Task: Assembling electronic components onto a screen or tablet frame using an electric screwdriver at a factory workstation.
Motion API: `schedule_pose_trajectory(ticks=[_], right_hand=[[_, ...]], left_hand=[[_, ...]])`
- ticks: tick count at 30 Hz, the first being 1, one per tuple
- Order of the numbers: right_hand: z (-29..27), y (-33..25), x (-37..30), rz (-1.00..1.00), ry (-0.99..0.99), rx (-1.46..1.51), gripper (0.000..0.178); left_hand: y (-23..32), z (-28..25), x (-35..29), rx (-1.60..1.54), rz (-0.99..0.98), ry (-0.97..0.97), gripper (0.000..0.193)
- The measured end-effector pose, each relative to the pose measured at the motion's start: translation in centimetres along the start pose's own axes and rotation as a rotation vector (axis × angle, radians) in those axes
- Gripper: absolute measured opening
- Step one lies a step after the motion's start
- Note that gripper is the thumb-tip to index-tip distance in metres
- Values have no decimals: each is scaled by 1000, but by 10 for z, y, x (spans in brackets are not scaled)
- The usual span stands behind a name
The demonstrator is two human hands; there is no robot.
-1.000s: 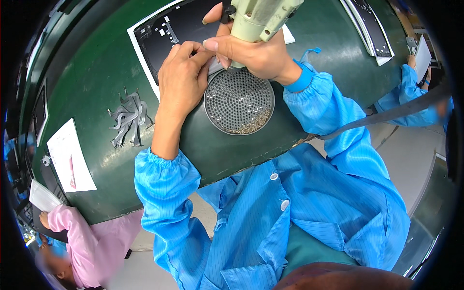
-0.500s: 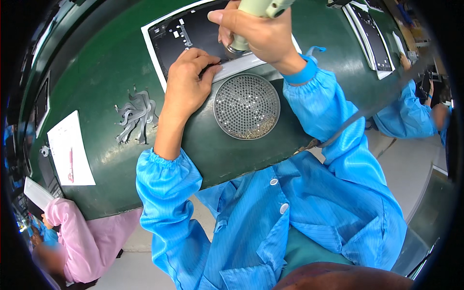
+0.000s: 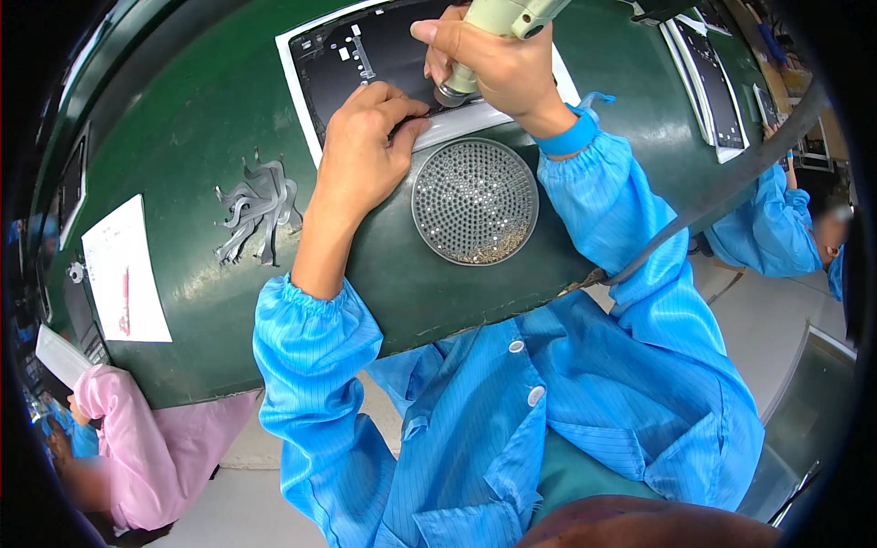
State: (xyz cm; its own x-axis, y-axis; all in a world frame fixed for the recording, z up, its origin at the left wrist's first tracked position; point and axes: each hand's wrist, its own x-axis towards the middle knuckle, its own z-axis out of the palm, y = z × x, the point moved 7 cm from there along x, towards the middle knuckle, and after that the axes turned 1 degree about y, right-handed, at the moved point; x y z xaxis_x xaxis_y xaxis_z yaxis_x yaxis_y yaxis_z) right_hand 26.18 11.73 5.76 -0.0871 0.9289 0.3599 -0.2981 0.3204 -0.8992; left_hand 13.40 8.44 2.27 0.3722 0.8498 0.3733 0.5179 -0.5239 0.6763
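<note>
My right hand [image 3: 498,68] is wrapped round a pale green electric screwdriver [image 3: 501,16], whose upper end runs out of view. Its metal nose [image 3: 449,95] points down at the near edge of a flat black panel [image 3: 397,57] with a white border. My left hand [image 3: 370,142] rests on that same edge, left of the nose, fingers curled and thumb close to the index finger. Whatever is between those fingertips is too small to see. Just below the panel lies a round grey perforated screw tray [image 3: 461,196], with small screws [image 3: 502,245] gathered at its lower right.
Left of my forearm lies a pile of grey strips [image 3: 258,208]. Farther left are a white paper sheet [image 3: 105,247] and a red pen [image 3: 125,301]. More panels [image 3: 708,87] lie at far right. Co-workers in pink [image 3: 160,447] and blue [image 3: 758,228] sit either side. A dark cord [image 3: 681,224] crosses my right sleeve.
The view has shifted slightly, so the panel and tray appear a little farther right. Both hands keep their places on the work. The co-worker at right has changed posture.
</note>
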Motion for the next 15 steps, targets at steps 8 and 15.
schedule_pose_trajectory(ticks=[8,15], right_hand=[[8,-1,-1,59,-35,-54,30],[9,4,-4,49,-41,-86,30]], left_hand=[[0,0,-1,-11,0,14,14],[2,-1,1,-14,-19,0,14]])
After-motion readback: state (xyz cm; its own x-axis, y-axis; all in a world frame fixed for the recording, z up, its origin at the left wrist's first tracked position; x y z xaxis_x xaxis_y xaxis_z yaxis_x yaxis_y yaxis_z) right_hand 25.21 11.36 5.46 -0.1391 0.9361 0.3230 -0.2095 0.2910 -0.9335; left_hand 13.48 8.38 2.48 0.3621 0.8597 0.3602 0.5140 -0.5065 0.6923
